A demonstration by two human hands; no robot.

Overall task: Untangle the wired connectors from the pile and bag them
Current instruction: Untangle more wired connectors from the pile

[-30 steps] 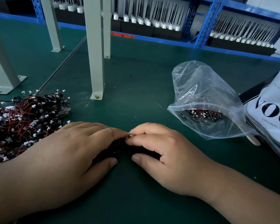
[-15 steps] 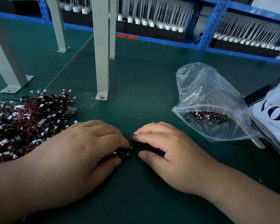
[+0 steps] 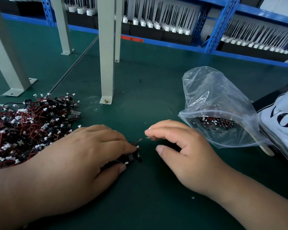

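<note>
A big tangled pile of red-and-black wired connectors (image 3: 23, 128) with white plugs lies at the left on the green mat. My left hand (image 3: 83, 156) lies beside it and grips a small clump of connectors (image 3: 133, 157) between thumb and fingers; a red wire sticks out of the clump. My right hand (image 3: 181, 150) is a little to the right, fingers curled, with the thin end of one wired connector (image 3: 148, 138) showing under its index fingertip. A clear zip bag (image 3: 223, 103) at the right holds several connectors in its lower part.
A grey post (image 3: 106, 63) bolted to the green mat (image 3: 148, 97) stands behind the hands, with more posts at the left. A white printed bag (image 3: 283, 123) lies at the right edge. Blue shelving (image 3: 173, 42) with black trays runs along the back.
My hands were touching over the clump. Now the right hand has drawn away to the right and lifted a little, while the left hand keeps the clump in place.
</note>
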